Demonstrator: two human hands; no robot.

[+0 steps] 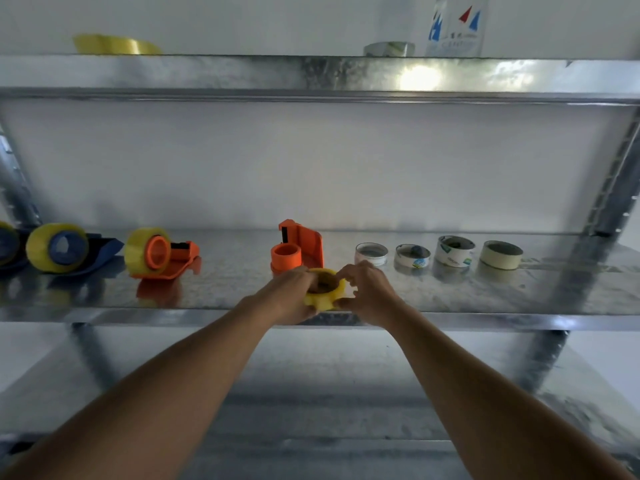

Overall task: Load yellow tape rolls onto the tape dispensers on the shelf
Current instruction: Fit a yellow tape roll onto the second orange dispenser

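the yellow tape roll sits at the shelf's front edge, just before the empty orange dispenser; left hand and right hand each keep a curled grip on its rim. judged step: seating this roll. next it must lift and slide over the smooth plastic hub. two dispensers to the left, one orange and one blue, already carry glossy rolls.

On the metal shelf we see four pale tape rolls lying flat in a row at the right: a thin white roll, a second white roll just beside it, a taller white roll with green print, and a cream roll at the end. On the upper shelf we find a silvery roll near a clear bottle with red and blue marks.
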